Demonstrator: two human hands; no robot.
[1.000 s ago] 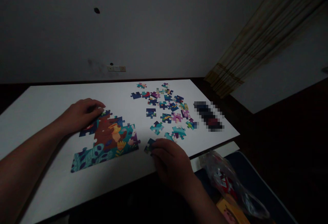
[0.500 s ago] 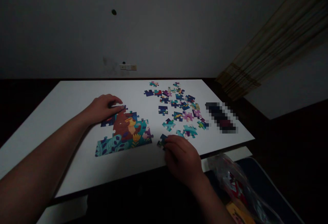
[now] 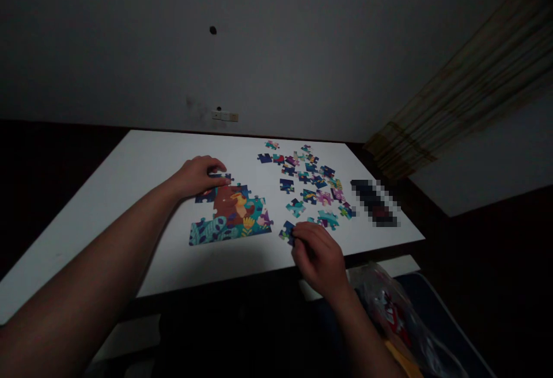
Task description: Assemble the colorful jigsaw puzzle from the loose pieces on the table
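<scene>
A dark blue-green puzzle piece [image 3: 286, 232] is at the fingertips of the right hand [image 3: 320, 253], on the side toward the left hand. The right thumb and fingers are drawn together, pinching its near edge, with most of the piece showing; whether it lies flat on the table or is slightly raised, I cannot tell. The joined section [image 3: 242, 208], showing a brown bear, lies between the hands, well short of touching that piece. At its upper left corner the left hand [image 3: 199, 176] is bent over, thumb resting by a dark piece at the edge; its other fingers are partly hidden, so I cannot tell whether it pinches or merely presses.

Just beyond the right hand, a teal piece [image 3: 296, 208] and many loose pieces [image 3: 319, 181] are scattered. The right knuckles or wrist could probably nudge the nearest ones if the hand swings outward. If the left hand drags or lifts, the edge tabs might spring apart, since only interlocking seems to hold them. The dim light could make a wrong edge hard to notice. The white table's [image 3: 242, 260] near edge runs close by the right hand, so a loosened pinch might drop the piece over it. Below, beside the right forearm, sits a clear plastic bag [image 3: 391, 303].
</scene>
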